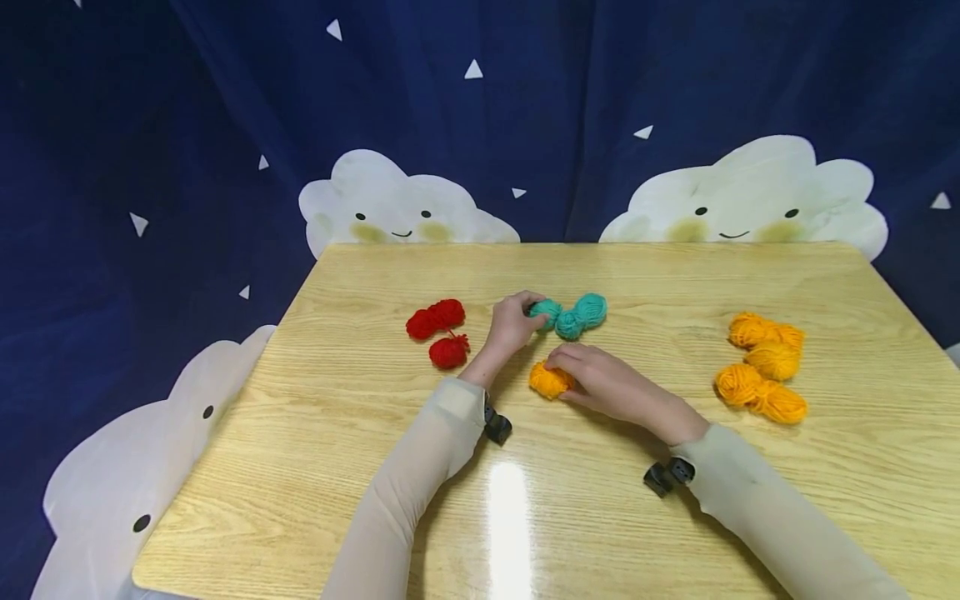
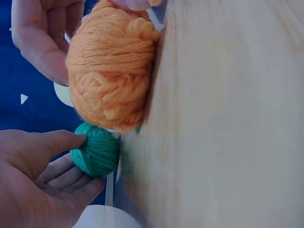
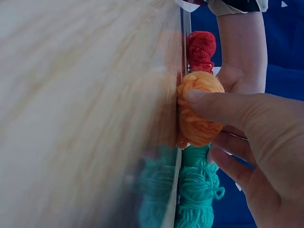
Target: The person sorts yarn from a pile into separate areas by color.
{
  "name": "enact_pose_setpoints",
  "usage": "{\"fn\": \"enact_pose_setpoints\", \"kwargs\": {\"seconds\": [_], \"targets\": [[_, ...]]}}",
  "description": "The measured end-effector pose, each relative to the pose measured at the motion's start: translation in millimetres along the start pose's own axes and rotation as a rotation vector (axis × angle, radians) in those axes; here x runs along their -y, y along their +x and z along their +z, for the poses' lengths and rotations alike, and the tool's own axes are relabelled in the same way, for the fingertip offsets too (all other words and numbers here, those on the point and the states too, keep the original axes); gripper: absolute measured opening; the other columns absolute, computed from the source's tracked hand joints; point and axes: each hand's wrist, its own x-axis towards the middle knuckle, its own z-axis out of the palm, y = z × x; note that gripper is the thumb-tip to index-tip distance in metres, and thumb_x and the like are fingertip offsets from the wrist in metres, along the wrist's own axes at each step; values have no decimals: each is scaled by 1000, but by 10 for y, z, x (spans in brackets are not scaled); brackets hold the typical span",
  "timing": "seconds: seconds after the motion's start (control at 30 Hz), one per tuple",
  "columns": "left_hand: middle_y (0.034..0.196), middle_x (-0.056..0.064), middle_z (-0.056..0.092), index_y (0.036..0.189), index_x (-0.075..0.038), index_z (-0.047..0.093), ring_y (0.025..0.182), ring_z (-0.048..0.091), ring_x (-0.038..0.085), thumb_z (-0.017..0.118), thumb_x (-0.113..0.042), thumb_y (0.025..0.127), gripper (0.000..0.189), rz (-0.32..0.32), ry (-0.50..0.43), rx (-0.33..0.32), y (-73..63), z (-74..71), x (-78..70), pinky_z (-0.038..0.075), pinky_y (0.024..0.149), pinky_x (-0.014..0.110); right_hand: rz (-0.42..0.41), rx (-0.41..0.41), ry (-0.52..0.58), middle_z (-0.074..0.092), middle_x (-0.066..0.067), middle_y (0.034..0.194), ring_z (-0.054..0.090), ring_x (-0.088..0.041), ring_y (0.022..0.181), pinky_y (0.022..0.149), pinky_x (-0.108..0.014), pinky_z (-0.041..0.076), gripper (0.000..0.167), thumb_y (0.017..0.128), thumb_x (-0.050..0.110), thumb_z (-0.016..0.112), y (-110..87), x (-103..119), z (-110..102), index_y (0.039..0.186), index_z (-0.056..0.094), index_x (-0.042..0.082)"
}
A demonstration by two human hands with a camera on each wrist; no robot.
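My left hand pinches the leftmost ball of teal yarn between thumb and fingers. In the left wrist view its thumb lies on that small teal ball, with the fingers on the other side. Closer to me, my right hand grips a ball of orange yarn that sits on the table. The right wrist view shows the thumb across the orange ball and fingers behind it. Two more teal balls lie touching, just right of the left hand.
Red yarn balls lie left of the left hand. Several orange yarn balls form a group on the right side of the wooden table. A dark blue curtain with cloud shapes hangs behind the far edge.
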Motion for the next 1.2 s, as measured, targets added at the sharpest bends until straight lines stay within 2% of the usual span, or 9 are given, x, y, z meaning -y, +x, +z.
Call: {"fn": "enact_pose_setpoints", "kwargs": {"seconds": [0.2, 0.43, 0.63, 0.83, 1.03, 1.2], "targets": [[123, 11, 69, 124, -8, 66, 107, 64, 24, 67, -14, 93, 32, -5, -21, 4, 0, -3, -7, 55, 88, 32, 0, -28, -16, 65, -9, 109, 62, -22, 101, 91, -37, 55, 38, 77, 10, 83, 32, -12, 23, 108, 63, 2], [123, 10, 69, 124, -8, 66, 106, 64, 22, 68, -15, 93, 32, -9, -13, -2, -16, 7, -5, 55, 88, 31, 59, -26, 39, 65, -9, 107, 61, -20, 99, 88, -37, 55, 33, 78, 7, 78, 18, -36, 45, 108, 63, 3], [123, 9, 70, 124, -10, 67, 108, 65, 22, 69, -15, 92, 32, -16, 5, -10, -23, 11, -5, 55, 90, 32, 125, -54, 196, 67, -4, 105, 62, -17, 97, 86, -37, 55, 30, 78, 6, 77, -28, -63, 47, 105, 64, 7], [125, 7, 69, 125, -11, 66, 109, 64, 21, 68, -16, 93, 33, -32, 13, -12, -18, 2, 1, 55, 91, 32, 143, -108, 335, 71, -4, 104, 64, -17, 95, 84, -36, 57, 27, 78, 6, 79, -63, -75, 48, 102, 67, 9], [127, 9, 68, 124, -9, 66, 112, 63, 22, 68, -15, 92, 32, -9, -3, -3, -5, 10, -15, 54, 95, 33, 161, -144, 364, 70, -4, 103, 65, -17, 93, 83, -36, 58, 27, 78, 3, 79, -143, -103, 39, 101, 66, 9], [127, 10, 67, 126, -8, 65, 110, 63, 23, 67, -15, 93, 33, -16, -18, 5, 0, 19, -7, 54, 92, 34, 212, -203, 353, 70, -3, 102, 64, -13, 92, 82, -34, 58, 28, 78, 2, 79, -302, -176, 1, 101, 66, 11]]}}
